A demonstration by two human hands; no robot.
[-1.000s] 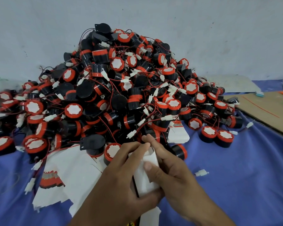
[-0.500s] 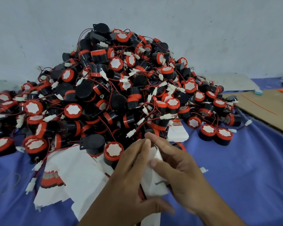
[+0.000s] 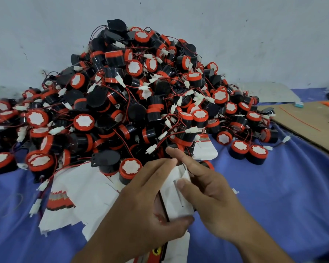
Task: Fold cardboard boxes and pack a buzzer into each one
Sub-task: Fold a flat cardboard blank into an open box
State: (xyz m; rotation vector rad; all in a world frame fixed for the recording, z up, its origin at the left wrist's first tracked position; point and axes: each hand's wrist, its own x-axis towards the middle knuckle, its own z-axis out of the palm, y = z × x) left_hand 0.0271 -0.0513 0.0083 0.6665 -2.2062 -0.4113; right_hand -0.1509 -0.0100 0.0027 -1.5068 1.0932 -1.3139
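Observation:
A white cardboard box [image 3: 176,198], partly folded, sits between my hands near the bottom centre. My left hand [image 3: 141,204] grips it from the left, thumb under its lower edge. My right hand [image 3: 203,188] pinches its right side and flap with thumb and forefinger. Behind them rises a big pile of black buzzers [image 3: 141,95] with orange caps, red wires and white plugs. One buzzer [image 3: 129,170] stands just beyond my left fingers. Whether the box holds a buzzer is hidden.
Flat white box blanks [image 3: 78,198] with an orange and grey print lie on the blue cloth [image 3: 273,196] at my left. Another white box [image 3: 205,149] lies against the pile. Two buzzers [image 3: 248,151] stand apart at the right. Brown cardboard sheet [image 3: 311,122] lies far right.
My hands have shifted their hold on the white box: the left thumb has come round under it and the right thumb has slid along the flap. The pile has not moved.

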